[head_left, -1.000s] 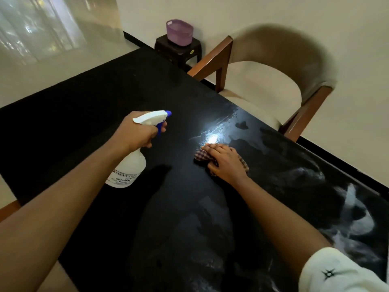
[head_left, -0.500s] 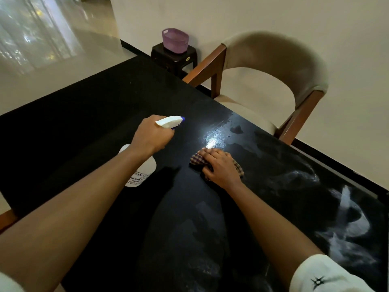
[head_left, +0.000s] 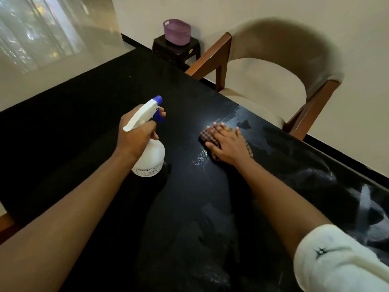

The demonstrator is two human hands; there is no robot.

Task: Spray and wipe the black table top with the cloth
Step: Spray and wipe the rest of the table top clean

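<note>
The black table top point(head_left: 88, 114) fills most of the view. My left hand point(head_left: 136, 135) grips a white spray bottle point(head_left: 150, 159) by its neck, a finger on the blue trigger, the blue nozzle pointing toward the far end of the table. The bottle hangs just above the table. My right hand point(head_left: 228, 143) presses flat, fingers straight, on a folded checked cloth point(head_left: 207, 137) lying on the table near its right edge. Wet streaks shine beside the cloth, and smeared patches point(head_left: 366, 199) show farther right.
A beige upholstered chair with a wooden frame point(head_left: 280, 66) stands close against the table's right edge. Beyond the table's far corner, a small dark stool point(head_left: 176, 50) carries a purple plastic basket point(head_left: 176, 31). Pale tiled floor lies to the left.
My left hand has turned the spray bottle more upright, nozzle now raised. My right hand with the cloth has stayed on about the same spot near the right edge.
</note>
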